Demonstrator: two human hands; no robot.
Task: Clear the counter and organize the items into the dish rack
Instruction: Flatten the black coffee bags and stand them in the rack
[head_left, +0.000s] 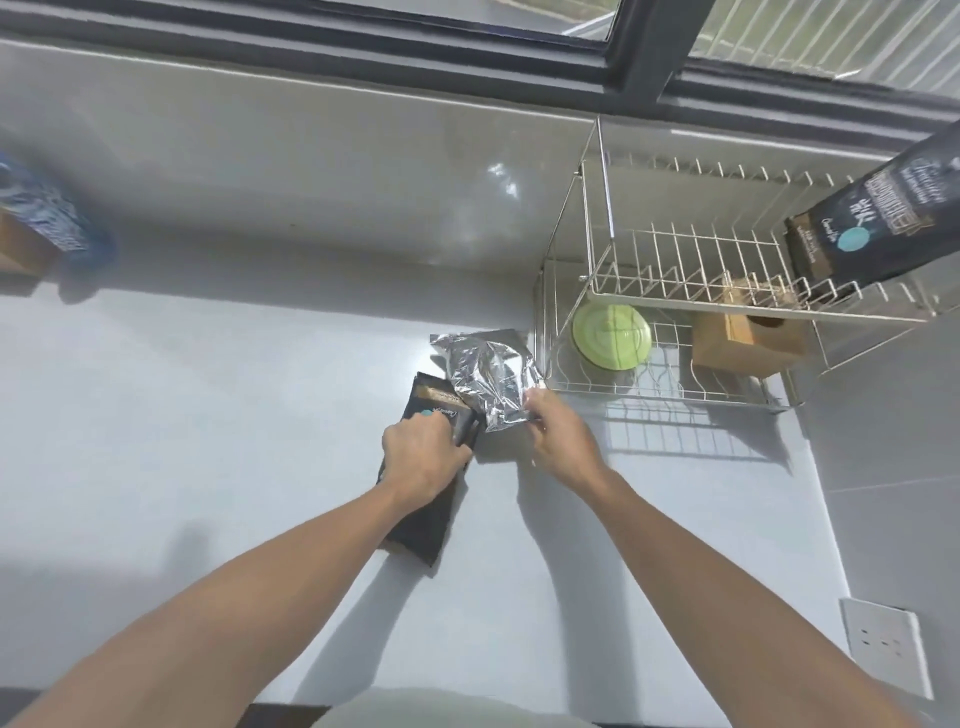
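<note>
A black pouch (422, 525) with a teal dot lies on the grey counter (208, 415), and my left hand (423, 460) is closed over its upper half. A crinkled silver foil bag (488, 376) rests partly on that pouch's top, and my right hand (558, 434) pinches its near right corner. The two-tier wire dish rack (675, 291) stands at the right. Its upper tier holds a second black pouch (883, 223), standing tilted. Its lower tier holds a green lid (612, 335) and a brown cardboard box (743, 338).
A blue patterned packet (47, 213) on a brown box (21, 254) sits at the far left by the wall. A window runs along the back. A white wall socket (883, 644) is on the tiled wall at lower right.
</note>
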